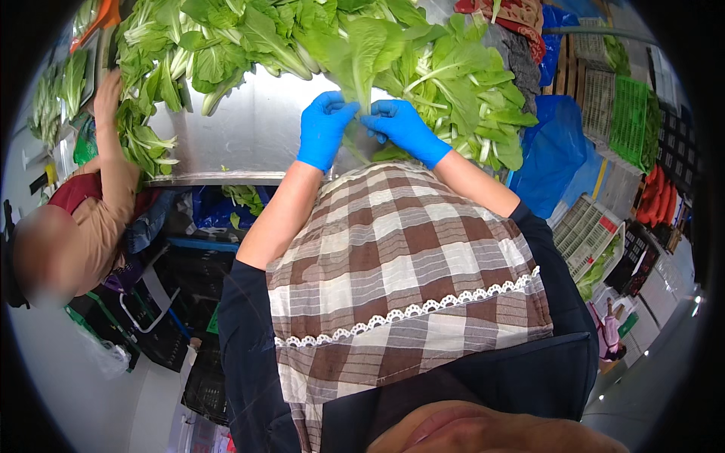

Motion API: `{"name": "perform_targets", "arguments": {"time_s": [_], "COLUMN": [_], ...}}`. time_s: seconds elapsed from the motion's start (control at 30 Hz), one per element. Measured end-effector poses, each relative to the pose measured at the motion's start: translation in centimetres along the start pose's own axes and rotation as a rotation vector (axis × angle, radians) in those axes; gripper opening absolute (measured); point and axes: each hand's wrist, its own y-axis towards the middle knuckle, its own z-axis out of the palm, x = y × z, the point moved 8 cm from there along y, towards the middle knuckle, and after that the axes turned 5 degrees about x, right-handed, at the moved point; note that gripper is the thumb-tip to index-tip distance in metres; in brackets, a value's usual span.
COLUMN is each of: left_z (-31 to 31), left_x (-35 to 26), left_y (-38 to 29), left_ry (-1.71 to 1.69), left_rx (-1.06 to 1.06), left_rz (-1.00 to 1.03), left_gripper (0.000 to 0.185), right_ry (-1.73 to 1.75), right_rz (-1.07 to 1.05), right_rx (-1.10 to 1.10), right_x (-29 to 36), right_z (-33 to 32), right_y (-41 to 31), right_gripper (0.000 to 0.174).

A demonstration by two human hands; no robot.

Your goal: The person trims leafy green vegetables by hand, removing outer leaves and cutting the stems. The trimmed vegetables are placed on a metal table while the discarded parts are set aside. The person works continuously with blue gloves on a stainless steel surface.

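My left hand (324, 131), in a blue glove, pinches the lower stem of a leafy green (365, 54) from its left side. Opposite it, my gloved right hand (406, 129) has its fingertips closed at the base of the same stem. The broad leaves point away from me, over the stainless steel table (243, 133). Beyond my left hand lies a heap of leafy greens (226, 39) with pale stems. A second pile of leafy greens (470, 96) sits beside my right hand. A loose stem or leaf hangs below my fingers, partly blurred.
At the left, a co-worker's arm (110, 136) reaches to the table. Blue plastic sheeting (549, 153) hangs at the table's right. Crates, among them a green crate (627, 122) and a grey crate (586, 235), stand farther right. Black crates (198, 277) are stacked behind, at left.
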Motion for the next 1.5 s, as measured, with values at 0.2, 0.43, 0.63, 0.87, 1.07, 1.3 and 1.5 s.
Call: {"name": "perform_targets", "arguments": {"time_s": [0.2,0.43,0.63,0.87,1.07,1.3,1.5], "left_z": [-0.3,-1.0,-1.1,-0.6,-0.5,-0.7,-0.3], "left_x": [-0.4,0.2,1.3,-2.0,-1.2,-1.3,-1.2], "left_y": [-1.0,-1.4,-2.7,-2.2,-1.5,-2.0,-2.0], "left_ry": [-0.068,-0.09,0.0,0.206,0.158,0.057,-0.006], "left_rx": [-0.053,-0.078,-0.053,-0.184,-0.087,-0.092,-0.09], "left_rz": [0.009,-0.05,-0.314,0.051,0.018,0.008,0.03], "left_gripper": [0.021,0.021,0.026,0.024,0.028,0.026,0.021], "right_ry": [0.1,0.099,0.125,-0.109,-0.228,-0.162,0.008], "right_rz": [-0.024,-0.081,-0.126,-0.164,-0.205,-0.191,-0.155], "right_rx": [0.018,-0.052,-0.103,-0.157,-0.128,-0.095,-0.068], "right_x": [-0.6,0.2,-0.2,1.5,2.0,1.6,1.3], "right_z": [0.3,0.0,-0.8,0.0,0.8,1.1,1.3], "right_y": [0.1,0.1,0.5,-0.6,-0.8,-0.8,-0.9], "right_gripper": [0.018,0.019,0.021,0.027,0.024,0.023,0.025]}}
